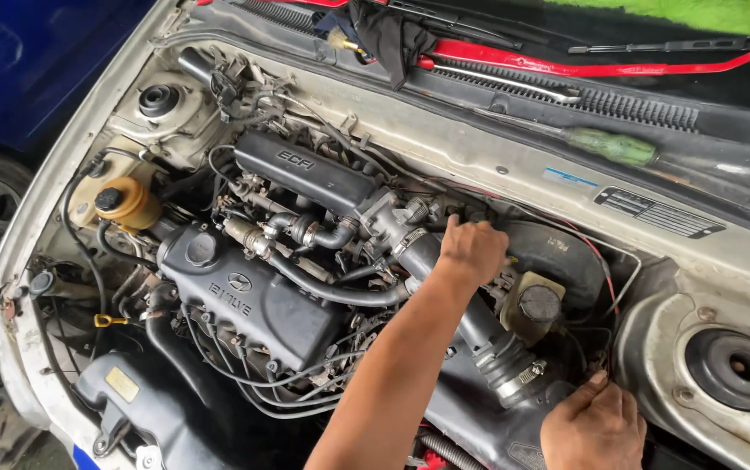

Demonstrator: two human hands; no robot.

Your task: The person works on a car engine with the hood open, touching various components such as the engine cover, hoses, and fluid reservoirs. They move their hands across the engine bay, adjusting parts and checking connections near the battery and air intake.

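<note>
While the bonnet stands open, the work sits deep in the engine bay, and little looks finished from where I stand. Far left of both sets of fingers, the yellow fluid reservoir [127,203] keeps its black cap, and the black valve cover [248,296] beside it is bolted on and untouched. Nearer in, the throttle body [390,219] lies just left of the left hand [472,251], which has reached in over the black intake hose [453,296]. That hand's fingers are curled down onto something behind the hose, close against the firewall; whether they grip a wire, a clip or only press there I cannot tell, since the knuckles hide it. The hose runs from just under those fingers down toward the right hand [592,428], and its metal clamp [523,376] is seated on the ribbed end, just left of that hand. So the hose, by my reckoning, is fitted, not off. The right hand's fingers are pinched closed on a thin bundle of wires [603,348] that rises just above them. A red wire [601,270] loops between the two hands and looks loose, so I judge the wiring is what remains to be dealt with. A green-handled screwdriver [612,145] lies on the cowl, well above both hands and out of use.
</note>
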